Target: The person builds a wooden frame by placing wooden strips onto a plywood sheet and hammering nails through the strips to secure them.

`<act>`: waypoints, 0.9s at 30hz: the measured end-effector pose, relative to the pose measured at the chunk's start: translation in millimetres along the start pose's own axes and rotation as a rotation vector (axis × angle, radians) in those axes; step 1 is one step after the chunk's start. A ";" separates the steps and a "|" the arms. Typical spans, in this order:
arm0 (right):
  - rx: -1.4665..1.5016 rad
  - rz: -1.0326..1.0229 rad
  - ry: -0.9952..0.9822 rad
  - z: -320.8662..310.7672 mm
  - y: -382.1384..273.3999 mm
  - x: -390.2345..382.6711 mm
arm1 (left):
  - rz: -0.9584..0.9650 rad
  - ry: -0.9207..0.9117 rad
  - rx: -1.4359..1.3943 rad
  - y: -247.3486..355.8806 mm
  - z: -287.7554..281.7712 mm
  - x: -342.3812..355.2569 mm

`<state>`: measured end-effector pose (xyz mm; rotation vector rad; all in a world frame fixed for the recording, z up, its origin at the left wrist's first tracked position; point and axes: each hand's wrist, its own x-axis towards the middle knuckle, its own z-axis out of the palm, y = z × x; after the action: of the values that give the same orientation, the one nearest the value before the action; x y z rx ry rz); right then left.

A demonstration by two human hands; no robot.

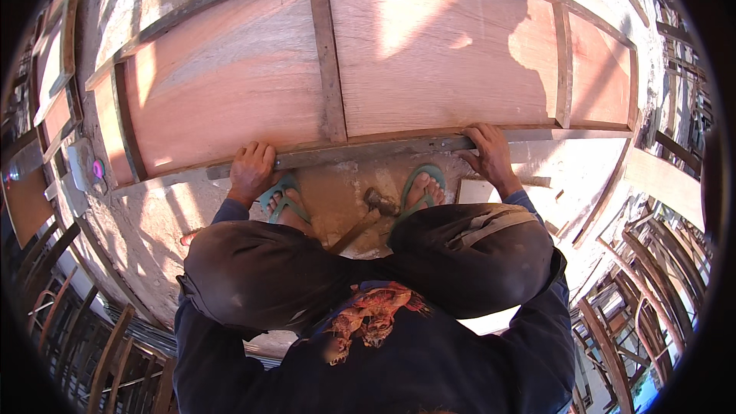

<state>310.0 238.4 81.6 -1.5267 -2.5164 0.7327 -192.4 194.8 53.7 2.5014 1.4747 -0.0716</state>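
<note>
A wooden batten (368, 149) lies along the near edge of a long plywood panel (230, 100) framed with wood strips. My left hand (253, 172) is closed over the batten toward its left end, fingers curled on its top. Near the other end my right hand (491, 156) grips it too, with the thumb on the near side and the fingers over the top. Small nail-like points show on the batten beside each hand. On the ground between my sandalled feet lies a hammer (377, 202), its handle running back under my legs.
Cross strips (327, 57) divide the panel into sections. A pink ring, likely tape (98, 169), sits at far left beside a pale object. Small boards (498, 192) lie right of my right foot. Stacked timber (659, 261) crowds the right side, with more at lower left.
</note>
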 end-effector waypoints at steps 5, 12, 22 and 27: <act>0.026 -0.042 0.075 3.9 -0.3 -3.3 | -0.011 0.018 0.059 -1.1 6.9 -0.3; 0.050 -0.009 0.035 3.6 -2.5 7.6 | 0.034 0.082 0.102 -7.6 7.0 -7.3; 0.071 0.031 -0.015 12.2 -3.7 -4.7 | 0.078 0.059 0.104 -13.4 11.0 -14.4; 0.030 0.040 -0.054 -1.9 -11.6 2.9 | 0.039 0.035 0.008 -19.1 -0.1 -10.1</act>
<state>299.8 237.2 88.1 -1.5723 -2.5074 0.8247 -213.9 195.0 52.0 2.5495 1.4415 -0.0271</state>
